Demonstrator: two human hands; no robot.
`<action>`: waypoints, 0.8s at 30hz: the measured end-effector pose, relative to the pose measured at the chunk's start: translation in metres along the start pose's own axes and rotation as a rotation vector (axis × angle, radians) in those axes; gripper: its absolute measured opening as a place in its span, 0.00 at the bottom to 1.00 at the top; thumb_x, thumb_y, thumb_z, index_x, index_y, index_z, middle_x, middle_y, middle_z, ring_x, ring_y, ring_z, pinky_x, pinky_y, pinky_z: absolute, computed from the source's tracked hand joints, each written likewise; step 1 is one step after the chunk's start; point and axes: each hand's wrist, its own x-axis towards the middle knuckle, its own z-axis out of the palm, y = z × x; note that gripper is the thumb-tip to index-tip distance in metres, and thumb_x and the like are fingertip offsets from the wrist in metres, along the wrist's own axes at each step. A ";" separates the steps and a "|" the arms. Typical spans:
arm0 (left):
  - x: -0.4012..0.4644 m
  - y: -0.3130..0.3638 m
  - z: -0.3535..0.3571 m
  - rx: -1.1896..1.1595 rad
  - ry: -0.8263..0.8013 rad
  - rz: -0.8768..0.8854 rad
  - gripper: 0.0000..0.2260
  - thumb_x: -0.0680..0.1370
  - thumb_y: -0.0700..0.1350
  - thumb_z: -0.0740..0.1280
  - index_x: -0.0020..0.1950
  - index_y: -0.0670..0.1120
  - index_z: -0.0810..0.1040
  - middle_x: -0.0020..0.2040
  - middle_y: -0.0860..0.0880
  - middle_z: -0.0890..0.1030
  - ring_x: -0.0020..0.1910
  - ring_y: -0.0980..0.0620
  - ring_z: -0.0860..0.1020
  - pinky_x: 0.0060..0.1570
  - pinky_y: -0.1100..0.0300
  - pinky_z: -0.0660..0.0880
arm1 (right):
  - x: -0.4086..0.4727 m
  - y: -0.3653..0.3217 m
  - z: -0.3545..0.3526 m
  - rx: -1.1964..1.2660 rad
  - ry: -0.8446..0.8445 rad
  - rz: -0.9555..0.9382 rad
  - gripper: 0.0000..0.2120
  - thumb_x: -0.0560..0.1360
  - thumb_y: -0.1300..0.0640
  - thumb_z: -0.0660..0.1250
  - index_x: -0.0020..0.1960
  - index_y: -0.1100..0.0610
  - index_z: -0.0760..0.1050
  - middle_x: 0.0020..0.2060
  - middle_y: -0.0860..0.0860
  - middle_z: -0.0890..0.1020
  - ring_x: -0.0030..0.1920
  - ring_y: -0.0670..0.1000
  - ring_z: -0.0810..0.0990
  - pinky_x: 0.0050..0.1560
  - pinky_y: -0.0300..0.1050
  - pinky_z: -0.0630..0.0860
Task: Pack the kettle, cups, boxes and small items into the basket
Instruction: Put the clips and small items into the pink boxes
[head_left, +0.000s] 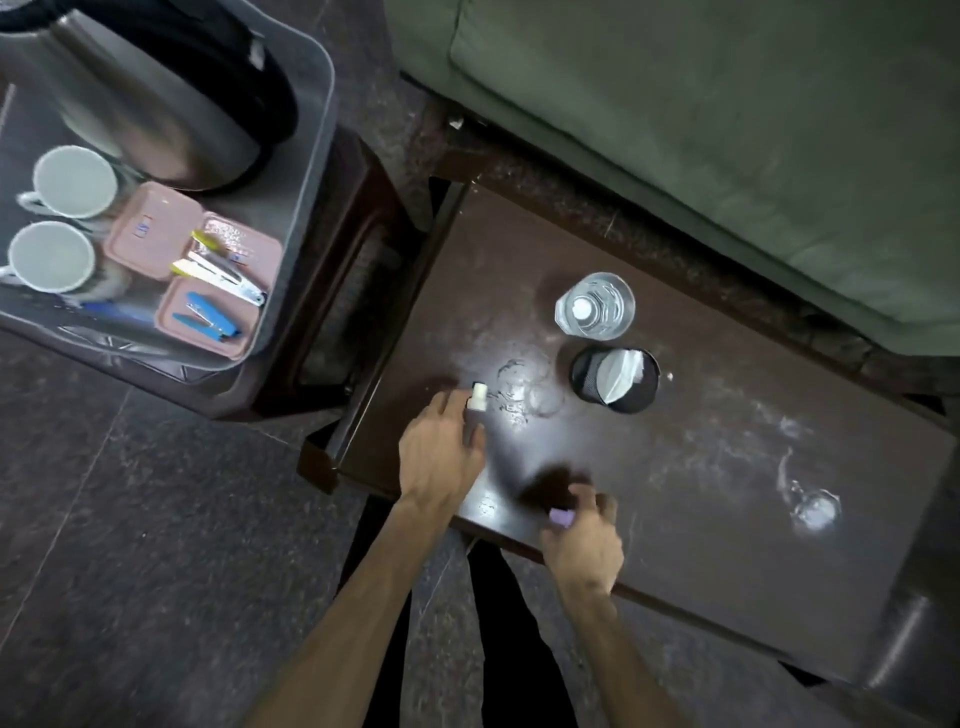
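Left hand (441, 447) closes its grip on a small white item (478, 396); right hand (584, 535) grips a lilac one (562, 516). Lift both cleanly, then carry left to the basket (306, 171).

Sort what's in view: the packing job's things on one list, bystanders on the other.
Job:
clear plastic basket
steel kettle
two white cups
pink lidded boxes
blue stapler
small white item at left hand
small lilac item in right hand

Bystanders:
green sofa
dark wooden table
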 end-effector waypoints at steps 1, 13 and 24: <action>0.003 0.003 0.006 0.029 -0.013 0.010 0.21 0.79 0.48 0.70 0.72 0.50 0.74 0.59 0.47 0.81 0.55 0.44 0.83 0.56 0.50 0.78 | 0.002 0.008 0.005 -0.014 -0.018 -0.013 0.26 0.72 0.54 0.73 0.69 0.49 0.74 0.65 0.53 0.74 0.53 0.63 0.84 0.52 0.52 0.78; 0.033 0.006 0.038 0.150 -0.032 -0.039 0.16 0.82 0.50 0.67 0.69 0.50 0.75 0.63 0.45 0.75 0.56 0.42 0.82 0.54 0.49 0.78 | 0.032 -0.001 0.007 0.251 0.146 -0.183 0.05 0.74 0.54 0.73 0.49 0.50 0.85 0.44 0.53 0.84 0.41 0.62 0.84 0.41 0.46 0.73; 0.029 0.012 -0.033 -0.246 0.467 -0.182 0.10 0.72 0.51 0.70 0.52 0.51 0.81 0.41 0.48 0.85 0.42 0.41 0.84 0.39 0.56 0.74 | 0.029 -0.138 -0.050 0.702 0.081 -0.439 0.06 0.75 0.51 0.76 0.51 0.48 0.82 0.43 0.38 0.85 0.43 0.41 0.83 0.42 0.27 0.74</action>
